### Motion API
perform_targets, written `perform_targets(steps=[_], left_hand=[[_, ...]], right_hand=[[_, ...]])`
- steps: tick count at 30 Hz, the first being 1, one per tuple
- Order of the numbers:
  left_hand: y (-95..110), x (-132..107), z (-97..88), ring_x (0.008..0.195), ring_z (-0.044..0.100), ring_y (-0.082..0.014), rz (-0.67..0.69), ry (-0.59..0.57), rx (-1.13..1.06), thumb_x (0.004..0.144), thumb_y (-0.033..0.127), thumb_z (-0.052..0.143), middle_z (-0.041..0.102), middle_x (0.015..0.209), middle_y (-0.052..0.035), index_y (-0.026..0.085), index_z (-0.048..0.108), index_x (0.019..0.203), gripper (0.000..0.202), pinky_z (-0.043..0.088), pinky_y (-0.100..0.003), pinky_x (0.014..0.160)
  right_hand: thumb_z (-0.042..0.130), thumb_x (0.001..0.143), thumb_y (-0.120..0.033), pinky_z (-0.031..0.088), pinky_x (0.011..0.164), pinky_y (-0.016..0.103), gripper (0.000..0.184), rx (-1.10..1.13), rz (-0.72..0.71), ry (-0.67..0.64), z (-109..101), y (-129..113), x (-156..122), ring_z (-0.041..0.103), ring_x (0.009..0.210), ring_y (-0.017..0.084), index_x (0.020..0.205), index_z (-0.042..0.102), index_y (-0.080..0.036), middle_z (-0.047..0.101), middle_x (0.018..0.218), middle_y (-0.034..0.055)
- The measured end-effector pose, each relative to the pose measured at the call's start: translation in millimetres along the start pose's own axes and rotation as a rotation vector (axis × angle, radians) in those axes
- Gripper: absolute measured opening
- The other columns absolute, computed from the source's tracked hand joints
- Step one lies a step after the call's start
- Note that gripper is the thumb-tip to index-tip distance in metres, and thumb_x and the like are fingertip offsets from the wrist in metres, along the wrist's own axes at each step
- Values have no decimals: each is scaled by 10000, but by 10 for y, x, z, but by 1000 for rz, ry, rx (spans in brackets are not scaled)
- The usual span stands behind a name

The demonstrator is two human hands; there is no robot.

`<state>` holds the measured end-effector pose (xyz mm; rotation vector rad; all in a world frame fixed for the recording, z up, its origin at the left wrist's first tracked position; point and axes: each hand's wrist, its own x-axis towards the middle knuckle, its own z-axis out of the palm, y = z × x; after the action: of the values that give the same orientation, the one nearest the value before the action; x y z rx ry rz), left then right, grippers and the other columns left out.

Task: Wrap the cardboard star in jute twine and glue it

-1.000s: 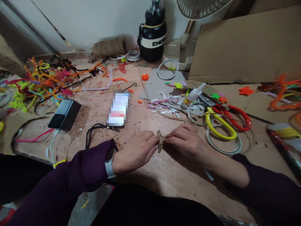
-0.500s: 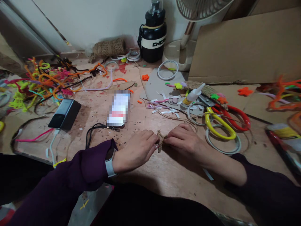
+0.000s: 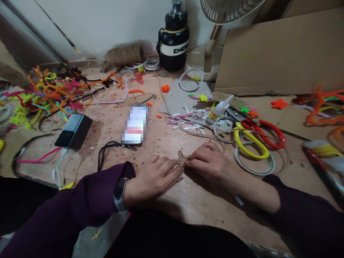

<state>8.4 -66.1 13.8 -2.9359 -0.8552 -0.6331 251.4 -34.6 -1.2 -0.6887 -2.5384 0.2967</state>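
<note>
A small star-shaped piece wound in brown twine (image 3: 182, 157) is between my hands, just above or on the wooden table. My right hand (image 3: 212, 163) pinches its right side with the fingertips. My left hand (image 3: 154, 177) has its fingers closed together at the lower left of the star, with the thumb side partly hidden. Fingers cover some of the star's points. Beyond the right hand lie yellow-handled (image 3: 251, 143) and red-handled scissors (image 3: 274, 134) and a roll of white tape (image 3: 255, 161).
A phone (image 3: 135, 123) with a strap and a power bank (image 3: 73, 130) with a cable lie to the left. Behind are tangled pipe cleaners (image 3: 70, 87), a twine spool (image 3: 125, 54), a black bottle (image 3: 174, 43), a glue bottle (image 3: 220, 107), a fan (image 3: 215, 46) and cardboard (image 3: 282, 53).
The twine star has turned so more of its face shows. My left hand has shifted slightly down and its wrist has rotated, its fingers flatter; the right hand stays nearly in place.
</note>
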Motion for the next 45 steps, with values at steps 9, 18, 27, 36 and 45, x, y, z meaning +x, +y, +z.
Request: perform_targets(steps=[9, 18, 27, 36, 45], left_hand=[[-41, -33, 37, 915, 648, -191, 101, 6, -66, 1008, 122, 478, 719, 1042, -94, 90, 641, 1102, 191, 496, -326, 772], [-37, -81, 45, 1016, 669, -209, 234, -70, 29, 998, 78, 446, 688, 1223, -144, 63, 662, 1123, 249, 523, -323, 783], [-16, -62, 15, 1033, 671, -222, 242, -47, 70, 990, 75, 439, 702, 1204, -144, 57, 674, 1103, 261, 543, -330, 787], [-3, -83, 13, 1065, 671, -230, 256, -83, 105, 990, 80, 443, 689, 1235, -160, 47, 663, 1136, 267, 552, -338, 817], [-24, -29, 9, 995, 690, -202, 281, -77, 118, 995, 85, 460, 711, 1196, -135, 73, 671, 1096, 234, 571, -324, 795]], right_hand=[[454, 1003, -129, 343, 839, 343, 215, 21, 23, 1, 1, -10, 7, 542, 746, 134, 930, 648, -190, 634, 789, 7], [477, 989, -120, 338, 841, 354, 195, 22, 27, -14, 19, -24, 6, 545, 749, 143, 916, 648, -177, 634, 784, 14], [478, 985, -113, 336, 850, 357, 201, 34, 29, 3, 55, -8, -17, 541, 740, 140, 915, 656, -172, 630, 771, 12], [467, 977, -101, 346, 843, 354, 206, 33, 22, 6, 20, -22, 4, 540, 728, 139, 920, 651, -173, 623, 768, 7], [584, 964, -183, 351, 812, 337, 56, 88, 49, 105, 60, 34, -1, 581, 725, 130, 974, 638, -188, 666, 805, 1]])
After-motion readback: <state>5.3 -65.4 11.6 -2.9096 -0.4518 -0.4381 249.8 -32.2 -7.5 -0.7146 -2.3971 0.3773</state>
